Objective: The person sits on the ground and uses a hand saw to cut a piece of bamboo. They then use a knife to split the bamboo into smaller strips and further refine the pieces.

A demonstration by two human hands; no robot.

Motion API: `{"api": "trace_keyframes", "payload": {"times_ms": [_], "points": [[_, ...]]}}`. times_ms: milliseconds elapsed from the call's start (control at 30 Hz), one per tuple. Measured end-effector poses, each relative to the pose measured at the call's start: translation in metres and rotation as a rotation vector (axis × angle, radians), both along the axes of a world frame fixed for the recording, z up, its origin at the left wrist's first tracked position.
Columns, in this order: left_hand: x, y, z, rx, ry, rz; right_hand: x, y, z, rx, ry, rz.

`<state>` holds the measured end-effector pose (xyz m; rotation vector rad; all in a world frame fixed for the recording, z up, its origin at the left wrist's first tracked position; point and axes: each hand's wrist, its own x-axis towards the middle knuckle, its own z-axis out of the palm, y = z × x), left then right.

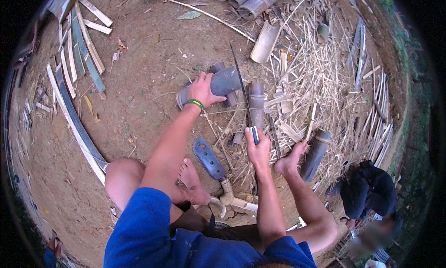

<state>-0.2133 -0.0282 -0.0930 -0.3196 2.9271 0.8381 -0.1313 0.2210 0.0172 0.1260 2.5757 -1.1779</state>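
Note:
My left hand (204, 89), with a green and yellow band at its wrist, presses down on a dark bamboo section (226, 82) and grips it. That section lies tilted across another bamboo piece (231, 100). My right hand (259, 149) is closed round the handle of a handsaw (245, 89). Its long, thin dark blade points away from me and passes close by the bamboo's right end; whether it touches cannot be made out. Just right of the blade is a further bamboo piece (256, 105). A cleaver-like blade with holes (209, 159) lies between my feet.
Bamboo shavings (302, 82) cover the ground at the right, with a cut bamboo tube (317, 154) beside my right foot. Long split strips (76, 124) lie at the left. Several bamboo tubes (258, 3) rest at the far edge. Another person (369, 191) is at the lower right.

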Motion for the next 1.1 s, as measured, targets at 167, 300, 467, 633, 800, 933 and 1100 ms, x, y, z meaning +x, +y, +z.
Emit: {"api": "trace_keyframes", "payload": {"times_ms": [167, 300, 467, 633, 800, 933, 1100], "points": [[0.01, 0.003, -0.012, -0.041, 0.061, 0.019, -0.001, -0.007, -0.009, -0.005, 0.002, 0.03], [0.014, 0.0, -0.012, -0.101, 0.017, -0.047, -0.008, -0.007, -0.007, 0.024, -0.026, 0.052], [0.008, -0.001, -0.022, 0.129, -0.011, 0.178, -0.011, -0.026, -0.005, 0.049, -0.03, 0.079], [-0.002, 0.02, -0.021, -0.016, 0.082, 0.399, -0.013, -0.034, -0.022, 0.08, -0.026, 0.063], [-0.003, 0.023, -0.012, -0.019, 0.115, 0.464, -0.008, -0.033, -0.022, 0.143, -0.024, 0.062], [0.0, 0.016, -0.022, -0.016, 0.107, 0.431, 0.012, -0.024, -0.011, 0.257, -0.067, 0.089], [-0.011, 0.023, -0.024, -0.004, 0.204, 0.472, -0.055, -0.066, -0.031, 0.31, 0.037, 0.138]]}}
